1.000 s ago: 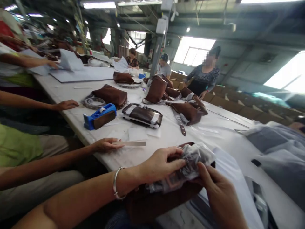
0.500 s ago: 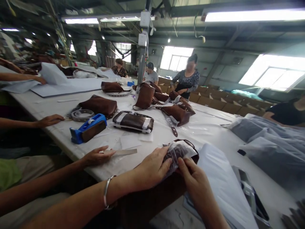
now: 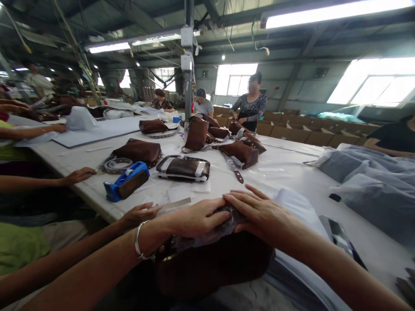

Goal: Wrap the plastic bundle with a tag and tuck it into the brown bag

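Observation:
A dark brown leather bag (image 3: 214,263) lies in front of me at the near table edge, with a crumpled clear plastic wrap (image 3: 210,233) on top of it. My left hand (image 3: 194,218), a silver bangle on its wrist, lies flat on the plastic with fingers stretched out. My right hand (image 3: 259,211) lies beside it, fingers spread and pressing down on the same plastic. Neither hand grips anything.
A co-worker's hand (image 3: 139,214) rests by a metal ruler (image 3: 177,203) to my left. A blue tape dispenser (image 3: 126,181), a wrapped brown bag (image 3: 183,168) and several brown bags (image 3: 241,153) lie on the white table (image 3: 292,172). Grey fabric (image 3: 372,185) is heaped at right. A person (image 3: 248,108) stands beyond.
Both my hands stopped pinching the plastic bundle and now lie flat, pressing it down onto the bag. The view tilted up slightly.

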{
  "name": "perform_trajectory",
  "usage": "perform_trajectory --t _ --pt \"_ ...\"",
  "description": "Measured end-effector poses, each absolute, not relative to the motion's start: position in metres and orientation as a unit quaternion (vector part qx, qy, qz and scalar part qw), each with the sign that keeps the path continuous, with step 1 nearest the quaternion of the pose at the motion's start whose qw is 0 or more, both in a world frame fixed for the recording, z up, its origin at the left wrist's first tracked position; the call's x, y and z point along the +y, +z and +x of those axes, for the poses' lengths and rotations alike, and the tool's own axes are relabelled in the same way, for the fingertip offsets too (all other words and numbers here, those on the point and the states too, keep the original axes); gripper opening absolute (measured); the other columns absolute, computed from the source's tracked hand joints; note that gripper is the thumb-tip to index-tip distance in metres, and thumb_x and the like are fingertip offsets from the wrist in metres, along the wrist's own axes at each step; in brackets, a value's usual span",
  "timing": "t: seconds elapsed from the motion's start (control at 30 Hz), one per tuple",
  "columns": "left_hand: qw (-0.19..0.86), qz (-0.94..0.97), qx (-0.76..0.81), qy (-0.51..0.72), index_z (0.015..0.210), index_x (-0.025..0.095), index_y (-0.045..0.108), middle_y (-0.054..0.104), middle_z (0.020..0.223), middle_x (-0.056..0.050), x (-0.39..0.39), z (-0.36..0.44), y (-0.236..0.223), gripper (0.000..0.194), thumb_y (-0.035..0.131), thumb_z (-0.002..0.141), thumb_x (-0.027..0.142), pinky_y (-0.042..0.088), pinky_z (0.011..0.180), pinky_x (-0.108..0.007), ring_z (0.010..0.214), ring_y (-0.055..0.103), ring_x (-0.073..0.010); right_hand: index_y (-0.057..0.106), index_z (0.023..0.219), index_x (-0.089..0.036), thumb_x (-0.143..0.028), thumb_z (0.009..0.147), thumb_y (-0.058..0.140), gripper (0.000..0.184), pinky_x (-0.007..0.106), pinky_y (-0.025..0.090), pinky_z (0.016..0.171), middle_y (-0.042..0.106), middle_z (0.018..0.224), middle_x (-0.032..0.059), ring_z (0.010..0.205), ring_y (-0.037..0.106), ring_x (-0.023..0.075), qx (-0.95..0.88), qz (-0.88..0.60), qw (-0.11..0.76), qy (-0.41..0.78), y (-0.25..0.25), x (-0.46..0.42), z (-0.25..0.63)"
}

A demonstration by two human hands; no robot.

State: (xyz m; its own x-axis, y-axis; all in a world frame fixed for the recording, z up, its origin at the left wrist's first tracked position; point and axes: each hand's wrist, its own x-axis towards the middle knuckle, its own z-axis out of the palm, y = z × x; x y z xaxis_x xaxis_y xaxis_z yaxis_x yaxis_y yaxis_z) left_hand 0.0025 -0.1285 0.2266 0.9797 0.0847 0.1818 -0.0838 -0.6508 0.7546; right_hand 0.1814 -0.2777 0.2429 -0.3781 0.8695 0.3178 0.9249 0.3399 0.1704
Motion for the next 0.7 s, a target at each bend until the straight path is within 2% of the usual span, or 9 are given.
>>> perform_trajectory --t 0.07,0.2,0.27,0.37,0.43,0.5,0.6,0.7 --pt "0.445 0.89 -0.004 0.1 0.134 0.017 0.055 0.061 0.135 -0.009 -0.126 0.002 0.229 0.039 0.047 0.099 0.033 0.04 0.107 -0.032 0.122 0.056 -0.0233 0.032 0.152 -0.015 -0.039 0.093 0.06 0.069 0.055 0.041 0.114 0.064 0.129 0.0141 0.12 0.061 0.0267 -0.819 -0.547 0.087 -0.151 0.237 -0.267 0.185" --pt "0.533 0.838 -0.014 0.118 0.137 0.021 0.055 0.06 0.138 -0.005 -0.124 0.0 0.222 0.04 0.048 0.099 0.032 0.038 0.11 -0.031 0.127 0.054 -0.0217 0.027 0.155 -0.018 -0.033 0.098 0.05 0.063 0.053 0.047 0.108 0.064 0.125 0.0147 0.116 0.062 0.0278 -0.832 -0.516 0.106 -0.171 0.226 -0.26 0.188" --pt "0.539 0.832 -0.006 0.13 0.133 0.018 0.058 0.063 0.133 -0.006 -0.127 -0.002 0.216 0.038 0.05 0.098 0.03 0.04 0.109 -0.031 0.123 0.056 -0.0219 0.032 0.154 -0.022 -0.035 0.099 0.048 0.059 0.048 0.054 0.1 0.066 0.123 0.0136 0.112 0.064 0.028 -0.838 -0.512 0.123 -0.142 0.227 -0.263 0.191" --pt "0.539 0.832 0.021 0.127 0.129 0.014 0.06 0.066 0.126 -0.009 -0.134 -0.005 0.207 0.038 0.051 0.097 0.03 0.043 0.105 -0.032 0.117 0.06 -0.0239 0.044 0.148 -0.03 -0.053 0.094 0.052 0.058 0.038 0.06 0.09 0.067 0.127 0.0099 0.11 0.067 0.0269 -0.83 -0.537 0.149 -0.005 0.245 -0.269 0.198" --pt "0.558 0.821 0.015 0.125 0.13 0.014 0.06 0.066 0.127 -0.01 -0.139 -0.005 0.205 0.039 0.05 0.097 0.03 0.044 0.104 -0.032 0.116 0.06 -0.024 0.054 0.141 -0.033 -0.059 0.095 0.046 0.053 0.039 0.059 0.092 0.067 0.13 0.0072 0.115 0.066 0.0286 -0.804 -0.563 0.181 0.068 0.263 -0.262 0.202" --pt "0.575 0.808 0.009 0.127 0.132 0.017 0.059 0.066 0.126 -0.009 -0.142 -0.002 0.204 0.04 0.05 0.096 0.031 0.046 0.102 -0.032 0.115 0.062 -0.024 0.062 0.133 -0.034 -0.056 0.098 0.04 0.047 0.042 0.056 0.096 0.068 0.128 0.0057 0.117 0.065 0.0299 -0.78 -0.585 0.2 0.097 0.279 -0.239 0.197" --pt "0.583 0.803 0.035 0.121 0.133 0.019 0.059 0.068 0.123 -0.009 -0.142 0.006 0.201 0.043 0.053 0.095 0.037 0.048 0.098 -0.036 0.112 0.064 -0.0269 0.063 0.132 -0.029 -0.044 0.097 0.052 0.04 0.04 0.053 0.1 0.067 0.13 0.0056 0.118 0.064 0.0273 -0.807 -0.563 0.151 0.097 0.283 -0.176 0.172" --pt "0.581 0.804 0.044 0.12 0.133 0.02 0.06 0.066 0.128 -0.009 -0.139 0.015 0.196 0.046 0.056 0.092 0.041 0.048 0.101 -0.039 0.115 0.063 -0.0298 0.063 0.131 -0.019 -0.027 0.098 0.052 0.036 0.037 0.048 0.105 0.063 0.135 0.0098 0.121 0.061 0.0257 -0.875 -0.48 0.01 0.062 0.263 -0.103 0.138"
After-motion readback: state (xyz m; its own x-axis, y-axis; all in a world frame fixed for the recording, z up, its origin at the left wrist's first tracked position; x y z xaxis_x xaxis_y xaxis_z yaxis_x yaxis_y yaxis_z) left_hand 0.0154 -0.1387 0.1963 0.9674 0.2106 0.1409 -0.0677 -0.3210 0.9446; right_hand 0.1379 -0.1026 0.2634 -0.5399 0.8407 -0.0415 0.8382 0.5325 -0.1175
